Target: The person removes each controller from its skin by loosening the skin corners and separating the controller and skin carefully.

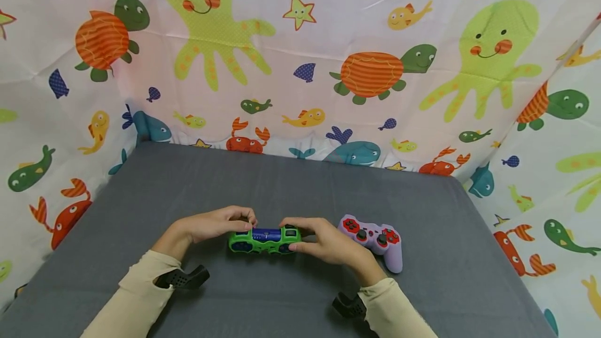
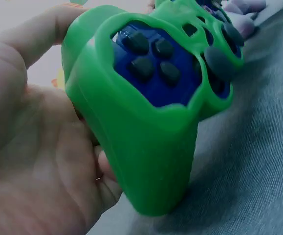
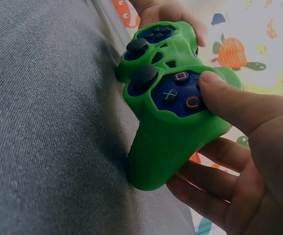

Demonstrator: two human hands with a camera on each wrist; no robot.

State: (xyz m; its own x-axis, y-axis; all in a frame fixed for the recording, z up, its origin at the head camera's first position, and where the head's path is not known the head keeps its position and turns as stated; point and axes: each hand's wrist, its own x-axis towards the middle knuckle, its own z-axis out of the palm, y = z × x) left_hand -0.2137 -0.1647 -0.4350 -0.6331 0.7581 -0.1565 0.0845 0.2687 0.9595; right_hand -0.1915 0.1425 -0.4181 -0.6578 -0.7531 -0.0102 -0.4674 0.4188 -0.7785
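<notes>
A green-cased game controller with a blue face [image 1: 266, 246] is held between both hands, low over the grey table and tipped on edge with its grips pointing down. My left hand [image 1: 216, 223] pinches its left end; in the left wrist view the thumb lies along the top corner of the green case [image 2: 146, 142] and fingers curl behind. At the other end, my right hand [image 1: 324, 241] grips it. The right wrist view shows that thumb [image 3: 217, 88] at the edge of the symbol buttons, with fingers wrapped behind the green grip [image 3: 161, 147].
A lilac game controller with red buttons [image 1: 394, 257] lies on the grey table [image 1: 281, 186], just beyond the right wrist. Cloth printed with sea animals [image 1: 281, 40] walls the table at the back and both sides. Each wrist wears a black strap-on device [image 1: 188, 277].
</notes>
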